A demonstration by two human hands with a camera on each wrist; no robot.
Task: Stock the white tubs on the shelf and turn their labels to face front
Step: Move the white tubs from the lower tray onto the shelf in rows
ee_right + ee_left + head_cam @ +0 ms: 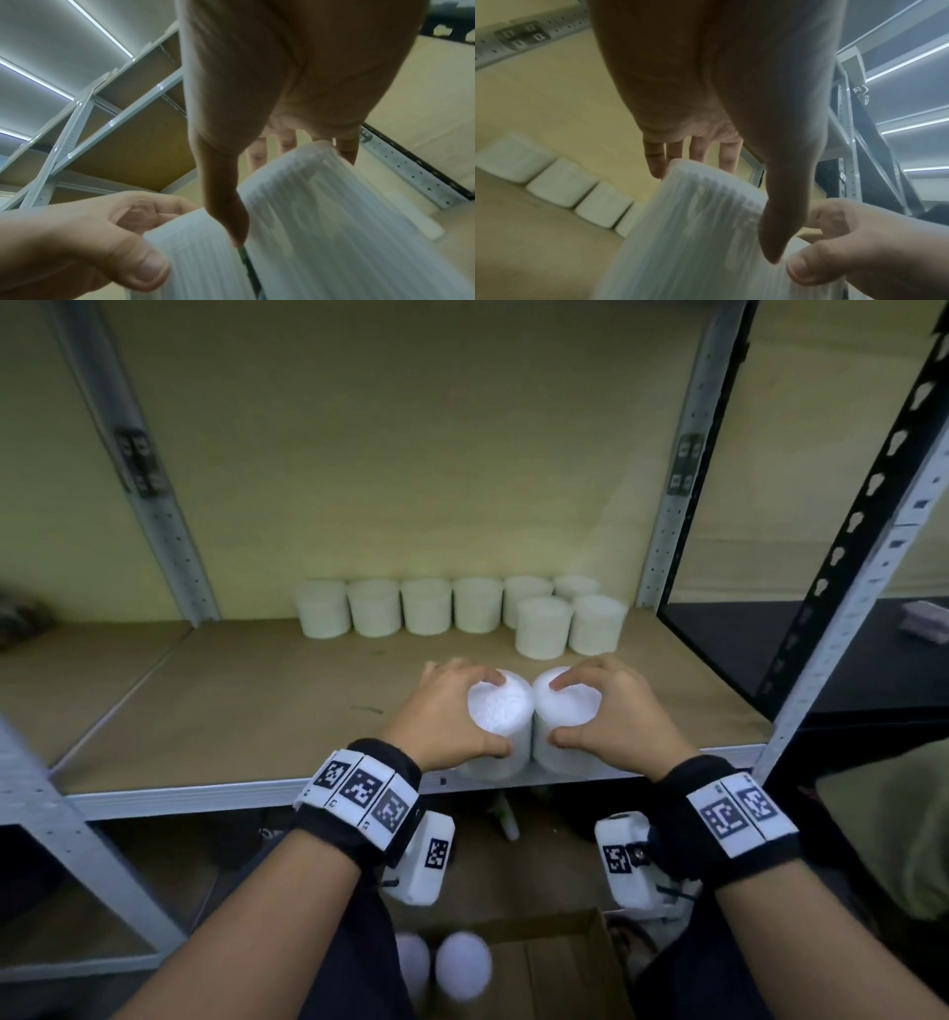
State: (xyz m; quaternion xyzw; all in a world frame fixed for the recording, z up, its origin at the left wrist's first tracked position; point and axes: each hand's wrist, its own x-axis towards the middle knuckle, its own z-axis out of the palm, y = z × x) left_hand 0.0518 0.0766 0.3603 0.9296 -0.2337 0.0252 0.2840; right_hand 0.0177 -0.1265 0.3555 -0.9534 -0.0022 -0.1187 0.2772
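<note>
Two white ribbed tubs stand upright side by side, touching, at the front edge of the shelf: the left tub and the right tub. Their labels cannot be made out. Farther back, a row of matching tubs lines the rear, with two more tubs just before its right end.

Left hand and right hand extended forward side by side, fingers curled over, thumbs nearest the body; each grips a tub.

White ribbed tubs on a tan shelf.
</note>
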